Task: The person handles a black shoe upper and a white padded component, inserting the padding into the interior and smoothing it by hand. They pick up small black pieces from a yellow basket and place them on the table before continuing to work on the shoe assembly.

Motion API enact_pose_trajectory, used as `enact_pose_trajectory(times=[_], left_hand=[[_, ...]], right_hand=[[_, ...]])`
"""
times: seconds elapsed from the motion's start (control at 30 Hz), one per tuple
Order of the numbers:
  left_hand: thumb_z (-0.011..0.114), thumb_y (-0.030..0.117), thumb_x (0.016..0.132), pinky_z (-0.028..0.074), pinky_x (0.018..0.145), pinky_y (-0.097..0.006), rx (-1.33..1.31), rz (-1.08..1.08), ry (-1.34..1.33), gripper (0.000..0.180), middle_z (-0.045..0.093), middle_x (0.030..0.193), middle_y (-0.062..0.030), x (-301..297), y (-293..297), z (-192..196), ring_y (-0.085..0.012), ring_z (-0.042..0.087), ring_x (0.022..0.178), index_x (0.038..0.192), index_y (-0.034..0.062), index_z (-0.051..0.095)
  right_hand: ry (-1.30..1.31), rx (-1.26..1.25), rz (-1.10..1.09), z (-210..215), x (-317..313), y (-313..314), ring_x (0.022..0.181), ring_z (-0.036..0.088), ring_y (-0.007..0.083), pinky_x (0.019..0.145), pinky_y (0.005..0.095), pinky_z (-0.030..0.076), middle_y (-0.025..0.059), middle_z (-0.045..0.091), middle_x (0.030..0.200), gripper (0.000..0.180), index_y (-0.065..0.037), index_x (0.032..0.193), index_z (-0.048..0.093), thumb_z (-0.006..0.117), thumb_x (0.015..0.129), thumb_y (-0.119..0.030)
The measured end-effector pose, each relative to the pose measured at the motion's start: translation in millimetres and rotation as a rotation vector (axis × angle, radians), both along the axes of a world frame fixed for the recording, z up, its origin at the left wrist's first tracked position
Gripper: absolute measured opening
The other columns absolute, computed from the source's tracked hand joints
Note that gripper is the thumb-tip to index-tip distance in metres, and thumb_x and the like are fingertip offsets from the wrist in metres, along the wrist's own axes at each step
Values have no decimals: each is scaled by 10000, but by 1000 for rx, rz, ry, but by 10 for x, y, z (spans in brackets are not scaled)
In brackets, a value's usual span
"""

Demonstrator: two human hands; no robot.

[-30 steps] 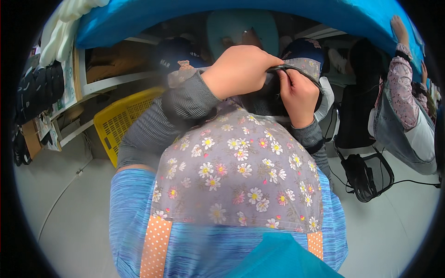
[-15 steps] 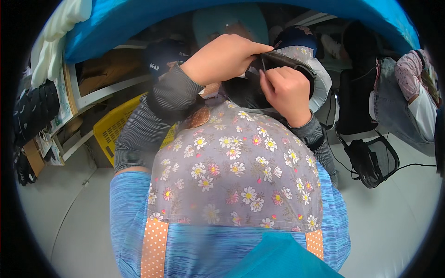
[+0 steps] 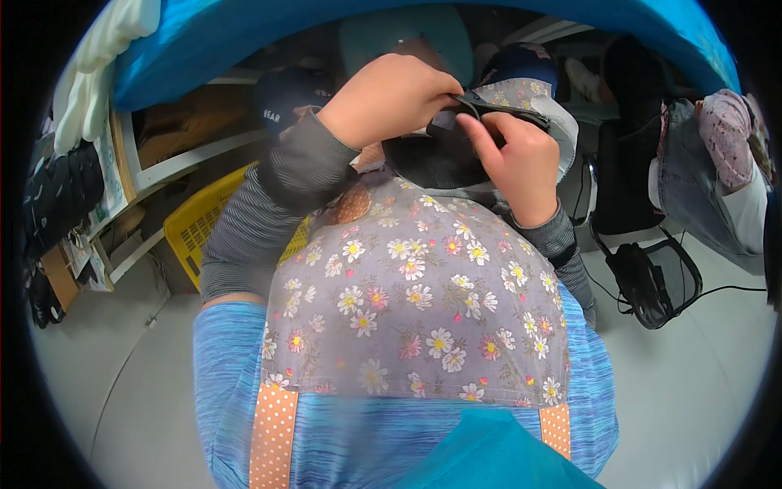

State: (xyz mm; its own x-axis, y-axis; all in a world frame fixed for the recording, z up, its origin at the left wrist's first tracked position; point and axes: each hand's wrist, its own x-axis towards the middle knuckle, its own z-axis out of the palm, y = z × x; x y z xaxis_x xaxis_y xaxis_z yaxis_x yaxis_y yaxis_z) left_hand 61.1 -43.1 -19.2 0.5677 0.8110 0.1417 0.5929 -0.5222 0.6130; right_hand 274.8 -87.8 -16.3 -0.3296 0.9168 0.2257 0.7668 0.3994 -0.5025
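A black item with a mesh-like surface [image 3: 432, 165] lies over my lap, beyond the grey floral apron [image 3: 419, 281]; I cannot make out its kind. Its far right side shows a white, stiff-looking edge [image 3: 565, 134]. My left hand [image 3: 393, 96] reaches across from the left, fingers closed in a pinch on the item's black rim. On the right, my right hand [image 3: 524, 163] is closed on the same rim, with its thumb pointing toward the left fingertips. Between the two hands the rim is folded over. The fingertips are partly hidden.
A yellow plastic basket [image 3: 194, 213] stands by my left arm. Blue sheeting [image 3: 407, 10] arches across the top, with white foam-like pieces [image 3: 91, 81] at upper left. A black chair [image 3: 626, 175] and another person's sleeve [image 3: 725, 134] are at right, a cable on the floor.
My right hand has shifted slightly right and turned, its thumb now up by the rim. The rim, open before, is drawn together and folded. My left hand has barely moved.
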Motion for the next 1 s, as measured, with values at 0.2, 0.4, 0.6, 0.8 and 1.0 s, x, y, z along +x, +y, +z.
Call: enact_pose_trajectory(times=[0.2,0.4,0.6,0.8,1.0], left_hand=[[680,123,874,564,710,-365,-26,51,7,185,724,892,-149,-9,-21,-51,-330,695,779,1038,63,741],[675,125,884,563,716,-371,-68,51,-67,194,726,921,-148,27,-85,-56,-326,696,799,1058,67,739],[676,131,891,563,726,-369,-66,95,-29,219,724,925,-150,-10,-136,-54,-326,692,809,1096,77,733],[669,156,924,561,729,-357,-46,77,-111,222,724,976,-157,-155,-132,-59,-328,699,829,1125,81,726],[674,140,918,555,723,-351,-93,36,-109,197,718,932,-144,-133,-128,18,-324,690,810,1098,71,712]], right_hand=[[-134,119,250,-68,7,-73,653,596,279,593,396,478,85,589,657,338,-59,745,573,761,805,-334],[-248,22,422,160,29,-208,573,597,237,538,349,467,65,566,629,238,-78,753,533,718,855,-188],[-271,70,501,165,-29,-100,645,623,215,802,366,533,58,570,657,99,-64,788,561,603,852,-126],[-208,269,344,109,154,43,597,616,228,714,342,551,58,587,637,78,-67,861,637,658,786,-76],[-140,269,119,76,156,-1,561,597,239,573,348,475,53,631,655,96,-70,823,649,734,786,-92]])
